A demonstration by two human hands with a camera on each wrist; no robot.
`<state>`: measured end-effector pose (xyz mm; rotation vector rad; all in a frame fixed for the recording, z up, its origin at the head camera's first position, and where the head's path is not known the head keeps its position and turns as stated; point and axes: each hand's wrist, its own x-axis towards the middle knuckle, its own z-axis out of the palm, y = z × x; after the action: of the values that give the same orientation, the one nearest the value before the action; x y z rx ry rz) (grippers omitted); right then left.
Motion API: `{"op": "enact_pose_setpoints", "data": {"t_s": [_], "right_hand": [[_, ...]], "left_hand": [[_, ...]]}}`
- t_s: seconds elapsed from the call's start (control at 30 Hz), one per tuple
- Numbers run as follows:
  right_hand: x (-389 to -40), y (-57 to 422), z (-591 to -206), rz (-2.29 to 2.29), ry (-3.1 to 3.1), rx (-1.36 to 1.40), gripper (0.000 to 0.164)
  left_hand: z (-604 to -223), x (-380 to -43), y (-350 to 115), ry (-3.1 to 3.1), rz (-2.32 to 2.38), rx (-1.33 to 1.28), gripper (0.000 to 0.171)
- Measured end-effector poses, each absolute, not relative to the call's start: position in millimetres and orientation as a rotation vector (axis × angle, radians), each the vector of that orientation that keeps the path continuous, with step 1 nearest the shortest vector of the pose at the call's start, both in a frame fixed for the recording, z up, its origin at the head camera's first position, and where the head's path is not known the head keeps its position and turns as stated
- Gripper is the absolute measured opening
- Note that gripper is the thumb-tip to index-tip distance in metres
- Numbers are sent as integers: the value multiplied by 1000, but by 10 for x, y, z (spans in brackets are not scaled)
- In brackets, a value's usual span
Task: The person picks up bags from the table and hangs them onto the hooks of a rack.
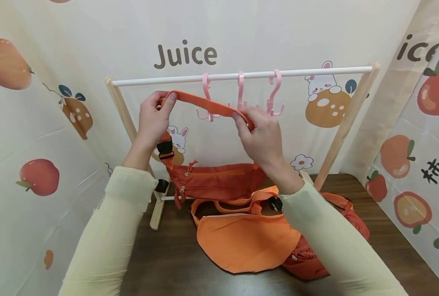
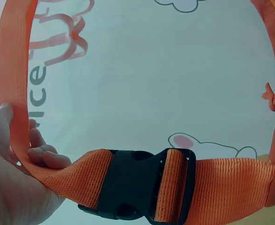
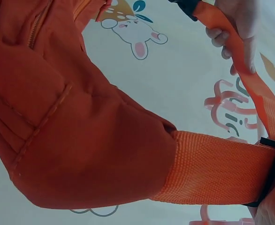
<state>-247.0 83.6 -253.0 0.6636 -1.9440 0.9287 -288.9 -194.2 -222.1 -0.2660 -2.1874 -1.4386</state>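
A rust-red waist bag (image 1: 219, 181) with zippers hangs in the air by its orange strap (image 1: 204, 102). My left hand (image 1: 155, 117) pinches the strap at its left end, thumb on top. Below that hand a black buckle (image 2: 133, 185) sits fastened on the webbing. On the other side my right hand (image 1: 261, 133) grips the strap, close to a black slider (image 3: 269, 171) seen in the right wrist view. Between the hands the strap runs nearly taut, in front of three pink hooks (image 1: 240, 92). Part of the right hand is cut off in its wrist view.
The hooks hang from a white rod (image 1: 297, 73) on a wooden-legged rack (image 1: 121, 107). On the dark table (image 1: 167, 263) lie an orange half-round bag (image 1: 247, 242) and another rust-red bag (image 1: 308, 259), partly under the right sleeve. Fruit-printed curtains stand behind and at both sides.
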Motion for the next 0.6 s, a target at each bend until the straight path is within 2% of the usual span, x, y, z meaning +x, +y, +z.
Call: {"op": "enact_pose_setpoints", "data": {"t_s": [0.6], "right_hand": [[-2570,839,-2588,884,-2027,590,31]], "left_hand": [[-2346,-3092,-1855,-2234,-1545,-170,50]]}}
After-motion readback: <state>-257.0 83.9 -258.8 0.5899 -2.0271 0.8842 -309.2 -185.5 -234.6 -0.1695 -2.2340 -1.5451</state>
